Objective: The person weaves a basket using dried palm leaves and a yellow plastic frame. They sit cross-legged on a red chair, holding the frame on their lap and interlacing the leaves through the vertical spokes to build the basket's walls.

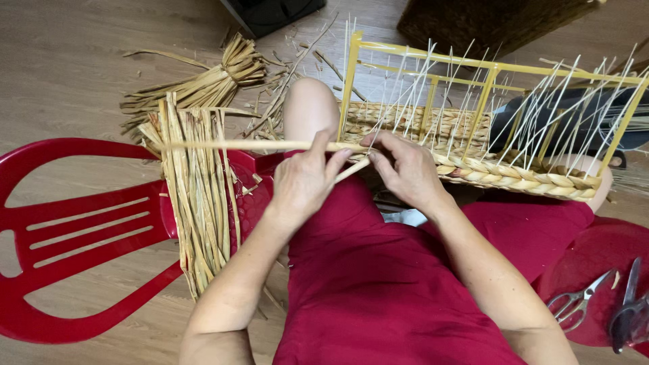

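Observation:
A yellow wire frame (488, 71) rests across my lap, with braided straw rows (514, 177) woven along its lower part and thin pale stakes (554, 115) standing up from it. My left hand (304, 182) pinches a long dried straw strand (230, 144) that runs out to the left. My right hand (404, 169) grips the same strand where it meets the woven edge, fingers pressed against the braid.
A bundle of dried straw (197, 196) lies across the seat of a red plastic chair (81, 230) at my left. More straw scraps (209, 84) litter the wooden floor. Scissors (574, 304) and shears (630, 307) lie on a red stool at lower right.

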